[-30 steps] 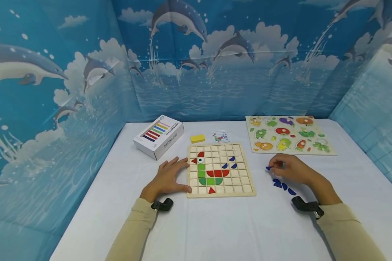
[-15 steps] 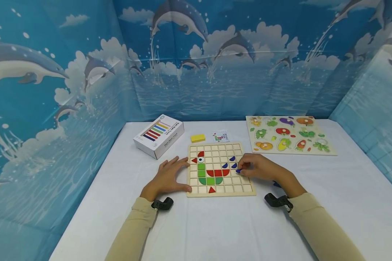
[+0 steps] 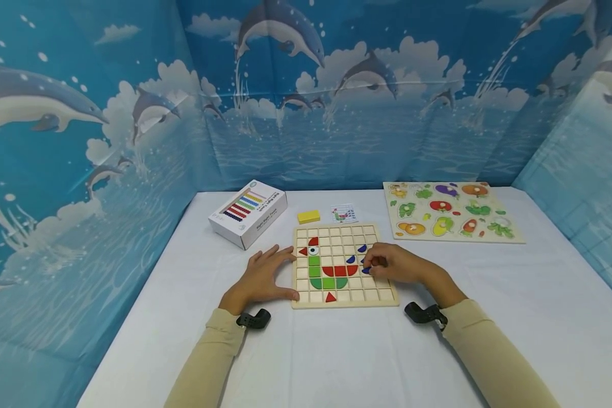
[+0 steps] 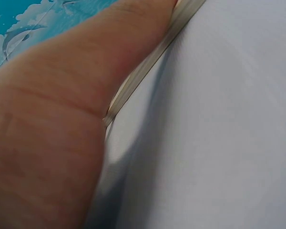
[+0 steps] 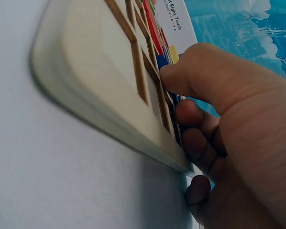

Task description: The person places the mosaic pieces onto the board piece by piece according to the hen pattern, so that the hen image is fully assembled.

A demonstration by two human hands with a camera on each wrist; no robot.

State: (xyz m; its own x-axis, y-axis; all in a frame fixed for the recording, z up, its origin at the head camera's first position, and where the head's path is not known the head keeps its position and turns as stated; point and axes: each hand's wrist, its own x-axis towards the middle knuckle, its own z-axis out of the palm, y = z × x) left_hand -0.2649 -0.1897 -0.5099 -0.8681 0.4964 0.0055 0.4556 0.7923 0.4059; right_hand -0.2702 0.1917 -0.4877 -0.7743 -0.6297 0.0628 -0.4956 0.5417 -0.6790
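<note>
A wooden grid board point(image 3: 375, 296) lies on the white table with green, red and blue shapes forming a bird-like figure. My left hand point(image 3: 263, 277) lies at the board's left edge, fingers spread, thumb near the lower corner. Over the right part of the board, my right hand point(image 3: 400, 263) pinches a blue half-round piece point(image 3: 366, 271) between thumb and fingertips. Beside it, two blue pieces, one upper point(image 3: 362, 248) and one lower point(image 3: 351, 259), sit in grid cells; a third is mostly covered by the fingers. In the right wrist view, the thumb point(image 5: 186, 78) presses near some blue.
Behind the board lie a yellow block point(image 3: 308, 216) and a small picture card point(image 3: 344, 213). A white box point(image 3: 249, 212) stands at back left, a vegetable puzzle board point(image 3: 454, 212) at back right. Dolphin-printed curtains point(image 3: 306, 141) enclose the table.
My right hand has carried a blue piece leftward from the table onto the board's right part. The loose blue pieces on the table are now hidden by the right arm. My left hand stays put.
</note>
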